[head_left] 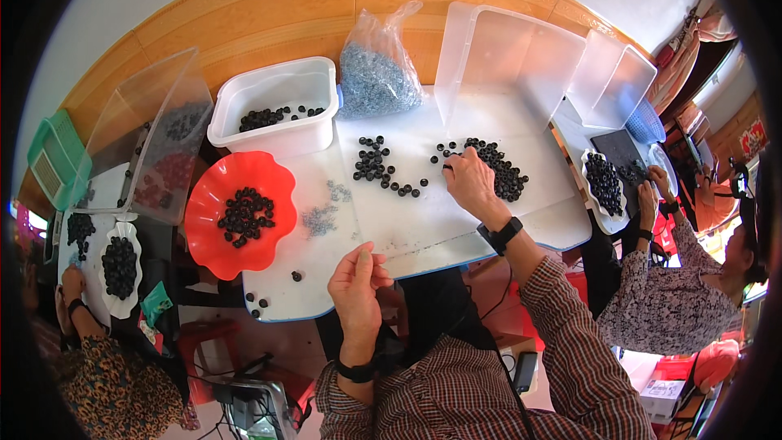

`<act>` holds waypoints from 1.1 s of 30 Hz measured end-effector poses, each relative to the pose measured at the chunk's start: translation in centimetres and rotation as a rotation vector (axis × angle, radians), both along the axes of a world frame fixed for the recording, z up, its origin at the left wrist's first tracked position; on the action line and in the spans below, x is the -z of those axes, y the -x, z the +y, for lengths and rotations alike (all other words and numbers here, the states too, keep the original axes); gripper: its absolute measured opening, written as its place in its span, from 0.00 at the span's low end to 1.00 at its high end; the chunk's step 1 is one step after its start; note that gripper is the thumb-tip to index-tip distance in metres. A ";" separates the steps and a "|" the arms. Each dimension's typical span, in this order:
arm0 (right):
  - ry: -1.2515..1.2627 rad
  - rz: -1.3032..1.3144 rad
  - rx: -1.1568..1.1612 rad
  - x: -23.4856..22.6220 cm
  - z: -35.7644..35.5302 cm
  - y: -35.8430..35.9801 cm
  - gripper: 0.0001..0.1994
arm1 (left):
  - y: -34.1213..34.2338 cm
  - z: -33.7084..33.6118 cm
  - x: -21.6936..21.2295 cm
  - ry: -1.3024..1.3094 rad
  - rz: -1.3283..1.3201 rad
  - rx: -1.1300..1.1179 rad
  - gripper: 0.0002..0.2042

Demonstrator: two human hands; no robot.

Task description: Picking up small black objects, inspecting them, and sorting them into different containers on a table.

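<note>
Nearest, the person's left hand (357,289) is raised at a white table's (542,224) front edge, thumb against curled fingers (whether it pinches anything, I cannot tell). Farther in, the right hand (474,186) reaches down, its grip unclear; small black pieces (507,175) lie just right of it, others to its left.

Left hand (356,287) half-curled; right hand (472,183) outstretched
</note>
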State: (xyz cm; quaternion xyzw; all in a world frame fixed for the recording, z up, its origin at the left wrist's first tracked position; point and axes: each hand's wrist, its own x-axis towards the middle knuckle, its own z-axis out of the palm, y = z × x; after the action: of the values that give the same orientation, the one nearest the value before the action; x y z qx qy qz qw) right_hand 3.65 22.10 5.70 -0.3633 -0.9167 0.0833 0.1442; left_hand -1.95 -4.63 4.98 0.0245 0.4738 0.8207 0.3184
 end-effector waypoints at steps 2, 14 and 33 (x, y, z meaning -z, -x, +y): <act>0.007 -0.002 -0.006 0.1 0.0 0.0 0.08 | -0.2 0.1 0.2 0.014 -0.010 0.019 0.11; 0.517 0.554 -0.253 -1.4 -6.0 -3.5 0.09 | -1.0 1.4 0.4 0.092 0.126 0.156 0.10; 0.520 0.684 -0.308 -0.4 -12.5 -6.7 0.10 | -2.2 4.0 1.5 0.054 0.056 0.315 0.11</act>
State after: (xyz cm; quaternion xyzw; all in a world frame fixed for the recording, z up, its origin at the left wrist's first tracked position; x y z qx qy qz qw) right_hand 10.34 9.55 6.13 -0.1982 -0.8084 0.4463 0.3287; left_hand 0.27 -0.64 3.48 0.1129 0.4949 0.7465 0.4303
